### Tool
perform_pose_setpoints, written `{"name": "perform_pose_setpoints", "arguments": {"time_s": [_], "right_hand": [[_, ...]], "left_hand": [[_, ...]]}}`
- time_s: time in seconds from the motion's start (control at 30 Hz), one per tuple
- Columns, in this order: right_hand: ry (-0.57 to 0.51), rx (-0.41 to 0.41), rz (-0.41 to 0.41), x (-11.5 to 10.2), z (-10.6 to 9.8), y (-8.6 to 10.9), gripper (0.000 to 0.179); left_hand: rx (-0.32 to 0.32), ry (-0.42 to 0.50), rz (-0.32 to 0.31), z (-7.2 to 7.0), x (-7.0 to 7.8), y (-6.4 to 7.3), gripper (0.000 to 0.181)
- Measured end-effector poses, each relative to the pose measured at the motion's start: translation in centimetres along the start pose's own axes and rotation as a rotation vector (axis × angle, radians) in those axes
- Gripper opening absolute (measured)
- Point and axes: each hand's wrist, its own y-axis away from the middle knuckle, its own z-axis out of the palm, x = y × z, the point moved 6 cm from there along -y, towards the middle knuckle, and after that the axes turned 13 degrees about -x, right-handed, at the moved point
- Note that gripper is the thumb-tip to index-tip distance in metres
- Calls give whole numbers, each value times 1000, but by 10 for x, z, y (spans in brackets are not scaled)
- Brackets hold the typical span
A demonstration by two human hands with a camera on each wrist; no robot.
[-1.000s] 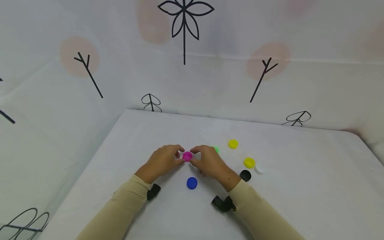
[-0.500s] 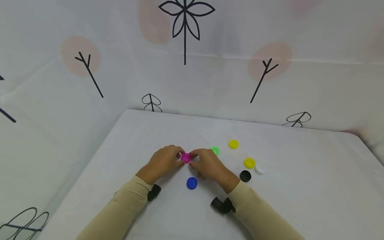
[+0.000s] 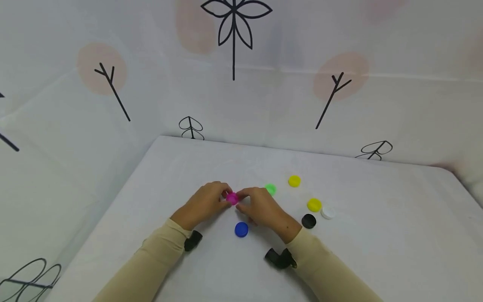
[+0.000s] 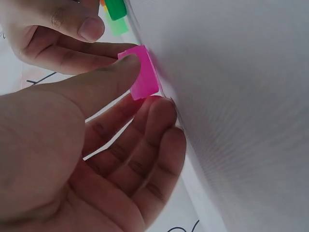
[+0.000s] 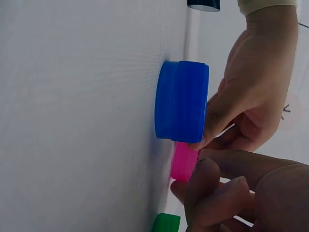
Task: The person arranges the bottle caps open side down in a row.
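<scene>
A pink bottle cap (image 3: 232, 198) sits between both hands on the white table. My left hand (image 3: 205, 203) pinches it, thumb across one side in the left wrist view and forefinger at the opposite edge. From the right side, my right hand (image 3: 260, 207) reaches in with bent fingers, its forefinger tip right at the cap. Its thumb (image 4: 91, 29) stands off from the cap in the left wrist view. Closer to the person lies a blue bottle cap (image 3: 241, 230), which looms large, with a ridge around it, in the right wrist view (image 5: 183, 101).
Beyond the right hand lies a green cap (image 3: 270, 189). Two yellow caps, one farther back (image 3: 294, 181) and one nearer (image 3: 314, 204), lie to the right, with a white cap (image 3: 327, 212) and a black cap (image 3: 308, 221). Black wrist devices (image 3: 279, 258) hang under the sleeves.
The pink cap has shifted slightly left into the left hand's fingers. The right hand has followed it a little to the left, uncovering more of the green cap.
</scene>
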Motion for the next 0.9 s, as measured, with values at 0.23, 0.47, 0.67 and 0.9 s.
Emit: {"name": "perform_pose_setpoints", "arguments": {"time_s": [0.23, 0.47, 0.67, 0.9], "right_hand": [[-46, 65, -27, 0, -7, 1, 33], [-162, 100, -16, 1, -12, 3, 34], [-254, 164, -40, 3, -17, 4, 34], [-304, 171, -49, 5, -17, 3, 31]], "left_hand": [[-12, 78, -5, -3, -3, -2, 24], [-2, 115, -27, -8, -3, 2, 27], [36, 119, 1, -15, 0, 5, 29], [37, 124, 25, -17, 1, 5, 30]]}}
